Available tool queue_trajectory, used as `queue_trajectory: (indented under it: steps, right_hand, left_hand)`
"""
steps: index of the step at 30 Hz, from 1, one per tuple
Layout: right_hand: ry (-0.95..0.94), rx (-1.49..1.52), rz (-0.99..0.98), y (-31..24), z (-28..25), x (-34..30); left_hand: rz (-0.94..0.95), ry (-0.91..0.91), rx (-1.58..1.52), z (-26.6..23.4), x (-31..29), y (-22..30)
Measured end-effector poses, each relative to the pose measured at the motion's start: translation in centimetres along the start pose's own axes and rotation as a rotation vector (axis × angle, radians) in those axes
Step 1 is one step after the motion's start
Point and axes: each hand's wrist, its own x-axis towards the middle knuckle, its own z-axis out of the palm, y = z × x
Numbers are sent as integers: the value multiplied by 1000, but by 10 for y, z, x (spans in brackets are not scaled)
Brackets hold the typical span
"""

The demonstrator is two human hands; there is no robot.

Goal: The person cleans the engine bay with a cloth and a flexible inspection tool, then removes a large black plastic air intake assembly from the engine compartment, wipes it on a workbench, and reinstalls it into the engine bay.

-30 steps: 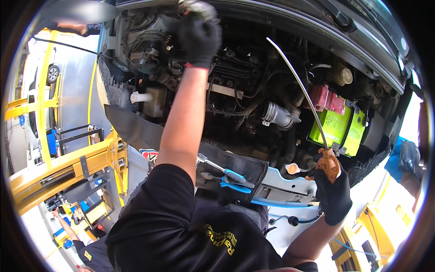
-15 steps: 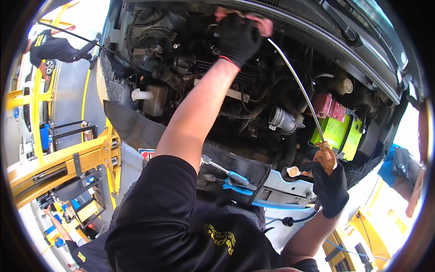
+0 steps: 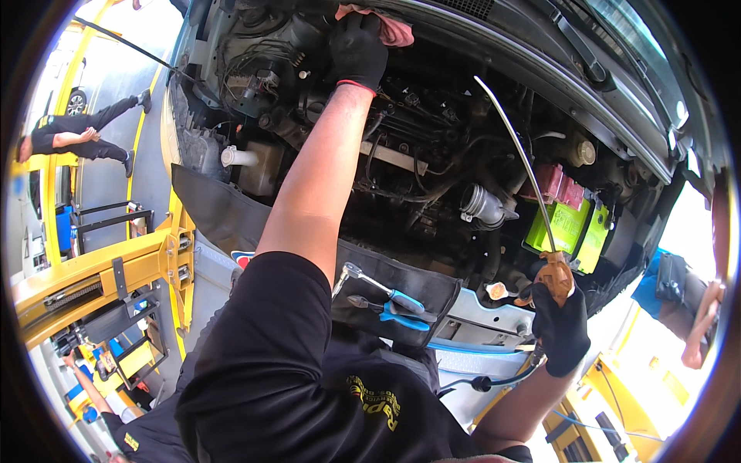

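My left hand (image 3: 357, 54), in a black glove with a red cuff, reaches over the far part of a car's engine bay. Its fingers close on a pink cloth (image 3: 396, 32), which sticks out past them on the right. My right hand (image 3: 561, 328), also black-gloved, grips the orange-brown handle (image 3: 554, 278) of a blow gun. A long, thin, pale tube (image 3: 515, 143) rises from it and curves left; its tip ends over the engine, apart from the cloth. Below this hand, a hose (image 3: 505, 378) with a dark fitting runs away to the left.
A ratchet (image 3: 363, 274) and blue-handled pliers (image 3: 401, 312) lie on a dark cover at the front edge. Right of the engine sit a yellow-green battery (image 3: 567, 229) and an open grey duct (image 3: 482, 204). Yellow lift arms (image 3: 108, 278) and other people (image 3: 85, 133) show at left.
My left hand has moved left with the cloth, away from the tube's tip. My right hand and the blow gun have barely moved. At far left, a person has changed position.
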Motion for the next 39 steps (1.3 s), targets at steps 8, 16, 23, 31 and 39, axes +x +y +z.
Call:
queue_trajectory:
  steps: [8,16,23,31,39]
  right_hand:
    - [-40,-73,29,-20,10,-6]
    - [57,-62,90,-8,-8,-27]
    - [85,-134,57,-27,24,-14]
    - [231,-247,-83,-17,32,-4]
    - [201,-186,56,-32,58,9]
  left_hand:
    - [239,-103,40,-13,7,40]
    - [-171,214,-214,9,-5,75]
    - [-13,-156,-696,-9,-6,122]
    - [-159,161,-522,-53,-10,-29]
    - [-251,69,-244,26,14,-152]
